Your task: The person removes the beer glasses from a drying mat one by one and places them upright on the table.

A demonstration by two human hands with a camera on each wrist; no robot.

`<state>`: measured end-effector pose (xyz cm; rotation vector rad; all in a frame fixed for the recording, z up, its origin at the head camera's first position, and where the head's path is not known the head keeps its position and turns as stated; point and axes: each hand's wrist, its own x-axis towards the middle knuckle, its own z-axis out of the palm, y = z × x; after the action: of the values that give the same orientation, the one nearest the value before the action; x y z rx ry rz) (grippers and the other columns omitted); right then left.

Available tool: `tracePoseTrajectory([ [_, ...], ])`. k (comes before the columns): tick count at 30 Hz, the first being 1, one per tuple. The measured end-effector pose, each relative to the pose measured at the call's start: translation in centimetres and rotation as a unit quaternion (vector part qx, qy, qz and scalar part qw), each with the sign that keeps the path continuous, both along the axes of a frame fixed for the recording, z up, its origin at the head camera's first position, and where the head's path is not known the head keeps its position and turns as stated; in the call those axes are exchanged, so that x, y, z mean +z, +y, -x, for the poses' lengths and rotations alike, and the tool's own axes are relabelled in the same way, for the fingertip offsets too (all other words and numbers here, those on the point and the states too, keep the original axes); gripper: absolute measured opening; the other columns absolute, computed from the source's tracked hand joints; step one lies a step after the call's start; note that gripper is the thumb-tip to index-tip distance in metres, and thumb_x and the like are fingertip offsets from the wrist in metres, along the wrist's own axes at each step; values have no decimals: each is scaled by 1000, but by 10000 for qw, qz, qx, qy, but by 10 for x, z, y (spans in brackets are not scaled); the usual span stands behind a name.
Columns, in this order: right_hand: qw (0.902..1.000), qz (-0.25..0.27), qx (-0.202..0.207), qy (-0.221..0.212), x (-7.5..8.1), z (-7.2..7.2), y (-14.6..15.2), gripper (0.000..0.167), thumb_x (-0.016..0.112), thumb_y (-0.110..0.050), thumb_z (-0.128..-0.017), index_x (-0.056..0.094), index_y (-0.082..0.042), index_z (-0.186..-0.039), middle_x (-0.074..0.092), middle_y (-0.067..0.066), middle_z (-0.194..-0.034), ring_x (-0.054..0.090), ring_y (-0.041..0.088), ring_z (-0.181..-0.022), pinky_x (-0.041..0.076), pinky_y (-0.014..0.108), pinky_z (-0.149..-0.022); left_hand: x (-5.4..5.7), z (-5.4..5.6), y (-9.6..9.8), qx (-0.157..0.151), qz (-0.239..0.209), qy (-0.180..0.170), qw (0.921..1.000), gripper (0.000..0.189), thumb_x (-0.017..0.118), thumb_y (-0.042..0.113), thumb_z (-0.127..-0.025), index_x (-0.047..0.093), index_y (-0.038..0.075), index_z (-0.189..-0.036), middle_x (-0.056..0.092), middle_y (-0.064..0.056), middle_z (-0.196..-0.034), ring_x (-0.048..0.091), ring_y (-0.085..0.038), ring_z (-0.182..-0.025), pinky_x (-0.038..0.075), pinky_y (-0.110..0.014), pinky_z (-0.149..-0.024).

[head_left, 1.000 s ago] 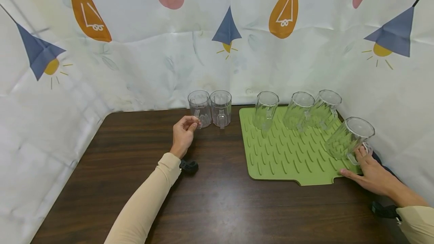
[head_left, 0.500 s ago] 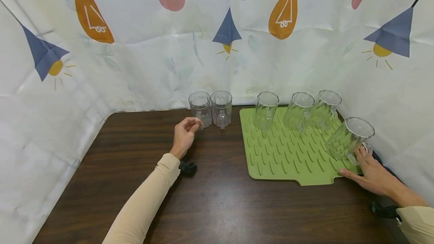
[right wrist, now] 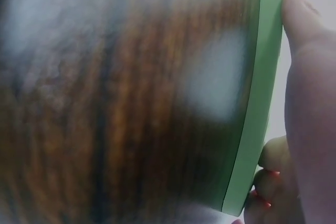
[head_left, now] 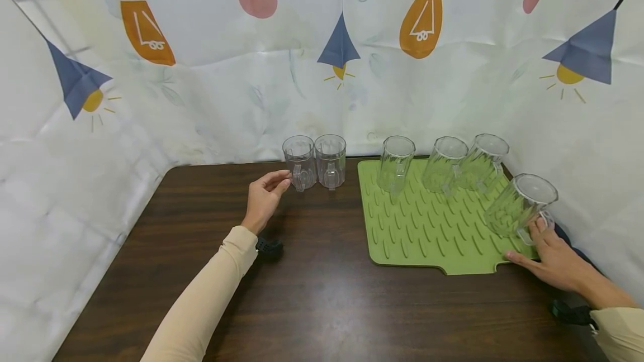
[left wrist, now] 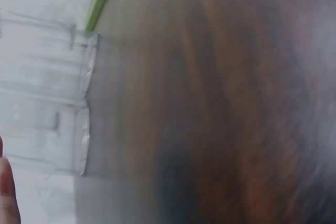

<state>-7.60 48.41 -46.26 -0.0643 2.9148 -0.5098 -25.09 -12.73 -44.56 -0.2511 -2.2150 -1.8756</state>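
Note:
My left hand is just left of a clear glass mug, thumb and fingertips loosely apart close to its handle. A second glass mug stands beside it, handle forward. In the left wrist view a fingertip shows at the left edge, near the mugs. My right hand is at the handle of a large glass mug on the green drying mat. Its fingers hook at the handle, partly hidden, while the thumb lies on the mat's edge; the right wrist view shows the thumb there.
Three more glass mugs stand along the mat's back: a left one, a middle one and a right one. A patterned white curtain encloses the back and sides of the dark wooden table.
My left hand has drawn back leftward from the mug's handle, where its fingertips were before. The right hand and the mugs have stayed in place; the head view has shifted slightly.

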Motion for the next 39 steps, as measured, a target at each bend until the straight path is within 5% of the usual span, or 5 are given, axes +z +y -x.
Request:
tracePoseTrajectory([
  [9,10000,-54,77,3,-2,1,2,105,52,-52,-106,-10,16,-157,-19,47,-158,-14,72,-142,13,87,-108,25,-1,-5,237,-204,499,9983,31,72,12,-98,71,-5,-123,72,-28,-122,72,5,-94,59,-12,-86],
  [15,9999,-90,85,3,-3,1,4,105,51,-53,-106,-11,15,-157,-17,48,-159,-11,73,-142,13,86,-109,44,-6,10,179,-334,738,9966,28,74,13,-97,74,-1,-120,78,-3,-110,73,4,-94,60,-14,-87],
  [18,9999,-89,68,-19,-3,1,4,105,51,-53,-106,-11,15,-157,-16,48,-159,-10,73,-142,13,86,-109,53,-9,21,-8,-437,811,9957,29,73,11,-97,72,-4,-121,78,4,-107,73,3,-95,60,-15,-89],
  [27,9999,-88,109,-52,0,1,1,107,50,-55,-106,-12,16,-157,-13,48,-159,-13,69,-146,4,83,-115,71,-24,56,-716,-402,922,9923,26,68,8,-100,70,-4,-123,72,-25,-120,72,0,-101,59,-21,-97],
  [39,9998,-139,68,-144,2,2,1,108,48,-57,-106,-11,18,-156,-15,49,-159,-14,68,-145,10,85,-111,78,-45,113,-1779,-526,755,9797,26,68,5,-99,69,-4,-123,70,-31,-121,73,-2,-103,62,-35,-98],
])
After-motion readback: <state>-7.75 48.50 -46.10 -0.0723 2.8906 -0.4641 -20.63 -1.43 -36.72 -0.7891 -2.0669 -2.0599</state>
